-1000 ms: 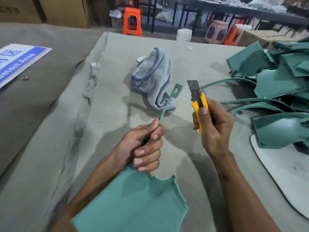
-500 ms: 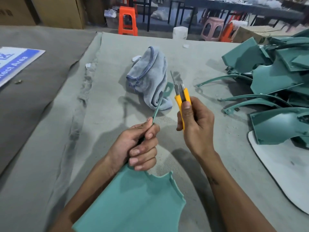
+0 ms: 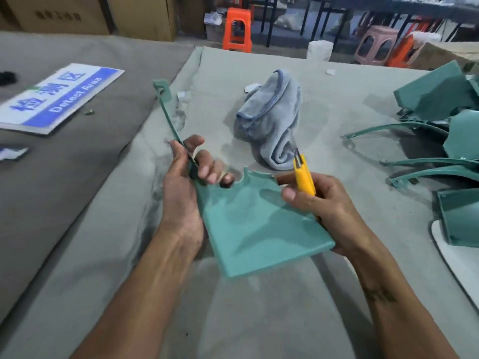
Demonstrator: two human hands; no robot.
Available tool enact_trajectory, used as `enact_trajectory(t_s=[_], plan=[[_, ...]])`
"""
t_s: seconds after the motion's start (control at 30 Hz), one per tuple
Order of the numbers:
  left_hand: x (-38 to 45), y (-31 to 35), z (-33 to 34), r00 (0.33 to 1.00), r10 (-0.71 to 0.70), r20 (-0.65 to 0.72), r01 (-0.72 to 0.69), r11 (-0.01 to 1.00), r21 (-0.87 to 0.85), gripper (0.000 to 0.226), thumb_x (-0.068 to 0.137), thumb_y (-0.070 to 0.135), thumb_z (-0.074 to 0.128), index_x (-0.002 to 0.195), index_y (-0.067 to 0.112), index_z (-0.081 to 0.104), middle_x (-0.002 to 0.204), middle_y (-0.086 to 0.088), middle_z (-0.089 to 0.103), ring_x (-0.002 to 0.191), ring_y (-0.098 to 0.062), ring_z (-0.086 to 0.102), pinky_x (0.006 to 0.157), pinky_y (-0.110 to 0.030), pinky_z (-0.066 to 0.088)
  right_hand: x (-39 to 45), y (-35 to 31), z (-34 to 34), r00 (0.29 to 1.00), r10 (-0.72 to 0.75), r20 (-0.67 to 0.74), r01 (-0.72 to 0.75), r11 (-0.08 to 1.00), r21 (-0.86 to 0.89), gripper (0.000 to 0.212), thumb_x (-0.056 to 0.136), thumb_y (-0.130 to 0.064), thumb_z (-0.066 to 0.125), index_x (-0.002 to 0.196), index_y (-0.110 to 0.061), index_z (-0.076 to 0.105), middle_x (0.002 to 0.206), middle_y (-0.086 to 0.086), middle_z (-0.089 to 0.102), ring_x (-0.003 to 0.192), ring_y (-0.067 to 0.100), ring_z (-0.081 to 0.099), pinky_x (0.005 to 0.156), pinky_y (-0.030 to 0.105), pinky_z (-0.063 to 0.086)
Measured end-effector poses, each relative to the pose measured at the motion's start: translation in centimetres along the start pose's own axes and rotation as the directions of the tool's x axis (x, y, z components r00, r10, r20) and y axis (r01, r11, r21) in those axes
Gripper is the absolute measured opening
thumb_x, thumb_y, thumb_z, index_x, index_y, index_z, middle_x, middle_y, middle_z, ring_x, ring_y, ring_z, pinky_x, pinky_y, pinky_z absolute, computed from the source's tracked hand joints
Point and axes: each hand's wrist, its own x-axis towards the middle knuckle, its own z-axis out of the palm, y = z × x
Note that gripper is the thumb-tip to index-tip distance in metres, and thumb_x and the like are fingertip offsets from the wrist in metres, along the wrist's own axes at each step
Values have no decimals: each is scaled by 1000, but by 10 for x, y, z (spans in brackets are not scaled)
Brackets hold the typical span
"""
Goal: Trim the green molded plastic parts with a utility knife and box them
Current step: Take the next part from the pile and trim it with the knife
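A green molded plastic part (image 3: 256, 224) is held above the table between both hands, its flat panel facing me. Its thin arm with a tab end (image 3: 162, 89) rises up and to the left. My left hand (image 3: 186, 187) grips the part where the arm meets the panel. My right hand (image 3: 321, 206) holds the yellow utility knife (image 3: 303, 177) with its blade pointing up and away, while the same hand supports the panel's right edge. A pile of more green parts (image 3: 445, 141) lies on the table at the right.
A crumpled grey-blue cloth (image 3: 272, 117) lies just beyond the hands. A blue and white "Detect Area" sign (image 3: 59, 97) lies at the left on the darker cover. A white board (image 3: 456, 252) sits at the right edge. Orange stools (image 3: 237, 29) and cardboard boxes (image 3: 59, 14) stand beyond the table.
The part has been lifted and turned so its panel faces me and the arm now points up-left. My right hand with the knife has come down onto the panel's right edge.
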Motion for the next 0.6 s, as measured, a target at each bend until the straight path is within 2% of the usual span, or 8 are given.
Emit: enact_trajectory(t_s=[0.07, 0.13, 0.2, 0.27, 0.37, 0.47, 0.53, 0.6], plan=[[1, -1, 2, 998, -3, -57, 5, 999, 31, 46, 108, 53, 32, 92, 24, 63, 55, 7, 44, 49, -10, 46, 53, -25, 46, -2, -4, -5, 989, 64, 134, -73, 996, 58, 48, 68, -20, 90, 114, -14, 77, 95, 19, 77, 76, 30, 75, 65, 34, 60], [2, -3, 2, 997, -10, -70, 20, 989, 144, 54, 105, 62, 30, 96, 31, 74, 67, 6, 60, 62, -10, 60, 58, -27, 52, -2, -4, -8, 988, 63, 144, -72, 996, 56, 41, 71, -8, 84, 111, -15, 78, 84, 16, 75, 68, 28, 75, 60, 33, 59], [2, -7, 1, 999, -25, -27, 31, 970, 241, 57, 101, 69, 26, 118, 38, 72, 96, 5, 74, 84, -10, 70, 69, -29, 59, 1, -4, -6, 999, 20, 41, -24, 995, 93, 35, 70, -6, 80, 104, -16, 80, 77, 12, 73, 64, 26, 73, 58, 32, 58], [0, -11, 2, 997, -71, 11, 66, 971, 228, 57, 100, 67, 34, 135, 32, 63, 119, -2, 73, 103, -19, 71, 82, -39, 61, 3, -2, -3, 996, -47, -79, 62, 979, 195, 31, 72, -5, 78, 101, -18, 81, 86, 11, 77, 72, 27, 77, 62, 33, 60], [-6, -18, 2, 971, -224, 82, 187, 929, 320, 44, 98, 44, 56, 131, 16, 65, 128, -12, 71, 114, -30, 69, 87, -47, 60, 8, 2, -6, 959, -106, -264, 180, 944, 276, 31, 78, -8, 79, 104, -24, 81, 98, 14, 79, 88, 28, 79, 72, 36, 63], [-11, -23, 1, 918, -391, 60, 331, 844, 422, 47, 90, 29, 64, 130, 5, 62, 127, -18, 70, 113, -38, 68, 90, -62, 56, 9, 4, -14, 942, -152, -300, 221, 952, 211, 35, 81, -15, 83, 113, -27, 79, 105, 19, 78, 98, 34, 77, 80, 41, 63], [-12, -25, 0, 902, -431, 16, 383, 818, 429, 48, 86, 22, 71, 127, 0, 60, 122, -20, 71, 107, -40, 71, 76, -57, 62, 8, 6, -20, 931, -204, -304, 241, 966, 90, 35, 85, -18, 83, 118, -26, 76, 103, 17, 78, 97, 34, 77, 80, 41, 63], [-13, -29, 0, 919, -395, 4, 349, 816, 461, 34, 90, 14, 72, 120, 0, 63, 116, -18, 74, 102, -37, 73, 68, -48, 63, 9, 7, -22, 846, -333, -416, 276, 942, -193, 17, 92, -25, 79, 109, -29, 76, 85, -5, 77, 79, 14, 74, 72, 25, 59]])
